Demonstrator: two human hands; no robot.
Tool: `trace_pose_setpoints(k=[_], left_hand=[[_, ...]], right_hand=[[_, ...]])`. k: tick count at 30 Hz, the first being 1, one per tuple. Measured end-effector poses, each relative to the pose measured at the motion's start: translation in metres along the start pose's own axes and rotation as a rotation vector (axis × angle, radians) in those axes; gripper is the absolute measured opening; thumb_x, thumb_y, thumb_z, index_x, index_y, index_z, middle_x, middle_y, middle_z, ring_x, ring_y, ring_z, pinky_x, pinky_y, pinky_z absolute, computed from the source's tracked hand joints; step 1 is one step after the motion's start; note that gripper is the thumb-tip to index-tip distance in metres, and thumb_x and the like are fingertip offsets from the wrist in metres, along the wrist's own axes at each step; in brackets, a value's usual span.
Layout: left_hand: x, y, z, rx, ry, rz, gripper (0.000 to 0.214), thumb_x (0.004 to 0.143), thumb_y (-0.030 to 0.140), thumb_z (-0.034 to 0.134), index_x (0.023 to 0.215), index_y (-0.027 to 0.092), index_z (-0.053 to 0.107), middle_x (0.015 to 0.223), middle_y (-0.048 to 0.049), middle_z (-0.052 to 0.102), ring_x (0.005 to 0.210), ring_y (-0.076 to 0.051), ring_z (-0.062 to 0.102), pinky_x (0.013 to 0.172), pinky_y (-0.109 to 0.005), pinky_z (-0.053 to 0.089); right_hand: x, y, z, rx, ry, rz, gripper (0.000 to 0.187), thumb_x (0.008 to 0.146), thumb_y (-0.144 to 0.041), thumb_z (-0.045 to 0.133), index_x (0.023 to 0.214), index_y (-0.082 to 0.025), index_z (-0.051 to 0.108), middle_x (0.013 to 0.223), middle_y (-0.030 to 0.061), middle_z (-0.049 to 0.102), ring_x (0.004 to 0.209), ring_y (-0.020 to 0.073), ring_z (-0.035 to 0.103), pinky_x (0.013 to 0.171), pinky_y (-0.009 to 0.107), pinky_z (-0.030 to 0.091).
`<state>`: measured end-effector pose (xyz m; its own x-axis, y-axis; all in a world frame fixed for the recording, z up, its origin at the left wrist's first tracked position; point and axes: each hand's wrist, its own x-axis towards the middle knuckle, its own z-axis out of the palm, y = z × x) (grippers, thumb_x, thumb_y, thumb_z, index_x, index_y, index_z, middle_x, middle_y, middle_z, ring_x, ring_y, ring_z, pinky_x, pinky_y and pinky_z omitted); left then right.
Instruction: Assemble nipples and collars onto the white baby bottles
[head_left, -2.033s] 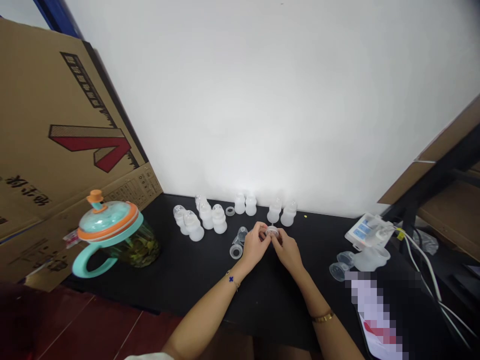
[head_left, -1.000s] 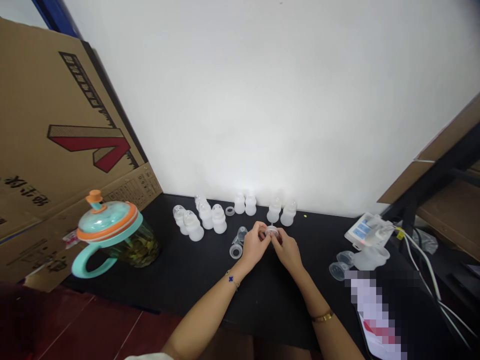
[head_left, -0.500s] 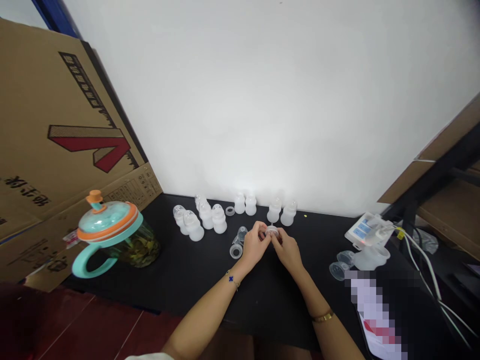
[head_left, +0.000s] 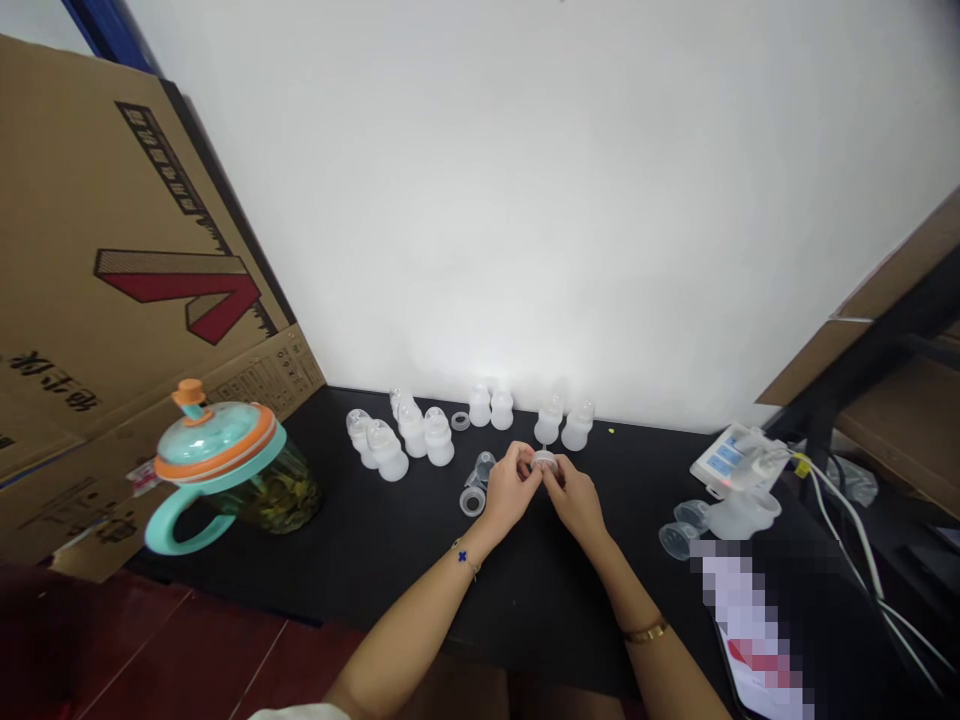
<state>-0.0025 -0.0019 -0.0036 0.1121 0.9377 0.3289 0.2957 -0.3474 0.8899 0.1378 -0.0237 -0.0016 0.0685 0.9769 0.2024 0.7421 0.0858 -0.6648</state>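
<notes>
My left hand (head_left: 508,491) and my right hand (head_left: 576,497) meet over the black table (head_left: 390,560), both pinching one small clear plastic ring cap (head_left: 543,461) between their fingertips. Just left of my left hand lie a clear ring (head_left: 472,501) and a small clear nipple part (head_left: 484,465). Behind my hands stand several small white bottles: a cluster (head_left: 401,437) at the left, a pair (head_left: 490,408) in the middle, and a pair (head_left: 563,424) right behind the cap. A loose ring (head_left: 460,421) lies among them.
A teal and orange lidded jug (head_left: 225,465) stands at the left beside a big cardboard box (head_left: 112,290). At the right sit a white device (head_left: 731,462) with cables, clear cups (head_left: 679,535) and a blurred sheet (head_left: 750,620). A white wall rises behind.
</notes>
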Motion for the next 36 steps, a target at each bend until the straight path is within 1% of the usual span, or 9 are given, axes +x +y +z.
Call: trace_pose_setpoints(k=[15, 23, 36], left_hand=[[-0.0004, 0.0008, 0.0001, 0.0, -0.002, -0.007, 0.01, 0.085, 0.025, 0.06, 0.094, 0.023, 0.055, 0.075, 0.0037, 0.062, 0.065, -0.013, 0.056, 0.063, -0.025, 0.043], [-0.0004, 0.0012, 0.0003, 0.002, 0.004, -0.014, 0.009, 0.085, 0.026, 0.059, 0.093, 0.023, 0.056, 0.076, 0.0032, 0.062, 0.064, -0.013, 0.056, 0.063, -0.025, 0.043], [-0.0004, -0.0011, 0.0011, 0.001, 0.002, -0.017, 0.01, 0.085, 0.026, 0.06, 0.094, 0.023, 0.055, 0.074, 0.0043, 0.061, 0.063, -0.013, 0.055, 0.062, -0.024, 0.041]], right_hand=[[-0.0004, -0.0015, -0.0011, 0.008, -0.014, 0.016, 0.028, 0.094, -0.047, 0.042, 0.091, -0.025, 0.059, 0.072, 0.0013, 0.065, 0.065, 0.0209, 0.062, 0.059, 0.026, 0.034], [0.0, -0.0001, 0.0003, -0.01, 0.008, 0.001, 0.028, 0.094, -0.047, 0.042, 0.087, -0.025, 0.058, 0.069, 0.0004, 0.064, 0.06, 0.0191, 0.06, 0.056, 0.025, 0.031], [-0.0003, 0.0002, 0.0004, 0.014, 0.0, 0.0, 0.028, 0.094, -0.048, 0.042, 0.088, -0.025, 0.058, 0.069, 0.0001, 0.063, 0.06, 0.0193, 0.059, 0.057, 0.025, 0.031]])
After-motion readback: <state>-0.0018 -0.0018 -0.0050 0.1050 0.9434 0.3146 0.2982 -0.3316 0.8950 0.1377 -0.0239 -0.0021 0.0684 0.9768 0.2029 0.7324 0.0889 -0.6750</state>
